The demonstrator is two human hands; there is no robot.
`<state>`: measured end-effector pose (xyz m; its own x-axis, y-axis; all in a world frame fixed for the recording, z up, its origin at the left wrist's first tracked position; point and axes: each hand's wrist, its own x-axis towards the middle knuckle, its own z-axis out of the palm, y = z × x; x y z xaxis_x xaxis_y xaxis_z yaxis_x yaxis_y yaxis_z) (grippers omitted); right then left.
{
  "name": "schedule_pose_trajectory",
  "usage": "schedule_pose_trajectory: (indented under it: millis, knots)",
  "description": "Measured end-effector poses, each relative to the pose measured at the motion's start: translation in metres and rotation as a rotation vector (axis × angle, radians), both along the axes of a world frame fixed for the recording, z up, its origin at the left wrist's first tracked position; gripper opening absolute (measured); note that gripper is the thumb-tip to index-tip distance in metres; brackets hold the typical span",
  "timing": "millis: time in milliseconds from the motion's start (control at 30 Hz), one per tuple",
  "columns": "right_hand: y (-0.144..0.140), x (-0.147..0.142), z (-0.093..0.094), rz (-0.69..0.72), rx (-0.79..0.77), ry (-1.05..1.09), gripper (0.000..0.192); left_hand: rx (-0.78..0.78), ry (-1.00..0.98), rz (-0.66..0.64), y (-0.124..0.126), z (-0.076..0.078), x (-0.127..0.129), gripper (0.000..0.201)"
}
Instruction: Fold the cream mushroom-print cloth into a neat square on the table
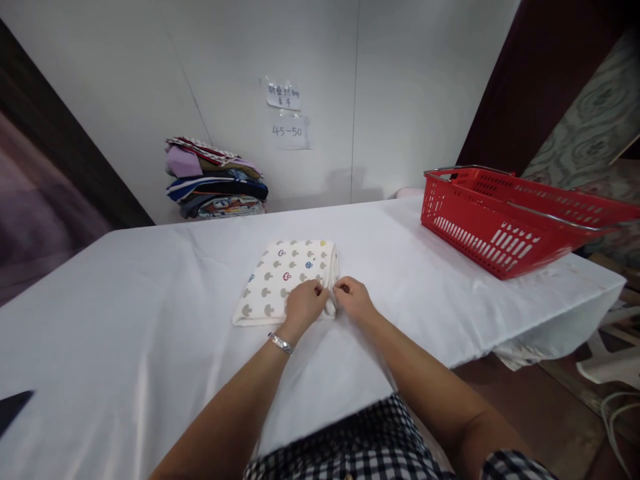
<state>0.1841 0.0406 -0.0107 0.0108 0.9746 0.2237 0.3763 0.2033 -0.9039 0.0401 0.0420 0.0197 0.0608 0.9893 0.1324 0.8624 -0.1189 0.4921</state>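
A white cloth [273, 277] printed with grey, red, blue and yellow mushroom shapes lies folded into a flat bundle on the white-covered table [410, 293]. At its right edge, my left hand [306, 301] rests over the near corner, thumb and fingers pinched on the cloth. My right hand [354, 297] is just beside it, fingers curled together against the same folded edge. The bit of fabric between my fingertips is small and partly hidden by the hands. A silvery band circles my left wrist.
A red plastic basket [480, 223] with metal handles stands at the table's right side. Folded clothes [217, 180] are stacked at the back left near the wall. Two paper notes [290, 131] hang on the wall. A dark flat object [14, 413] shows at the left edge.
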Motion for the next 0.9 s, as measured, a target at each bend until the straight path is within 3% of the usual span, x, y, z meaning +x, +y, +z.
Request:
schedule_pose_trajectory:
  millis: [233, 433, 567, 633, 733, 900]
  knots:
    - [0.017, -0.004, 0.006, 0.009, -0.116, -0.117, 0.008, 0.016, 0.007, -0.005, 0.0, -0.003, -0.001, 0.024]
    - [0.013, -0.008, 0.008, 0.027, -0.249, 0.026, 0.013, 0.059, 0.031, -0.031, -0.001, -0.002, 0.001, 0.027]
    - [0.013, -0.008, 0.002, 0.045, -0.232, 0.115, 0.01, 0.015, 0.038, -0.057, 0.001, 0.008, -0.007, 0.03]
    - [0.012, -0.006, -0.002, 0.046, -0.203, 0.174, 0.011, 0.08, 0.072, -0.042, 0.006, 0.01, -0.018, 0.027]
    - [0.009, -0.002, -0.006, 0.039, -0.184, 0.228, 0.015, 0.212, 0.151, 0.02, 0.015, 0.002, -0.037, 0.023]
    - [0.007, 0.003, -0.01, 0.025, -0.251, 0.245, 0.016, 0.207, 0.213, 0.039, 0.024, -0.016, -0.051, 0.034]
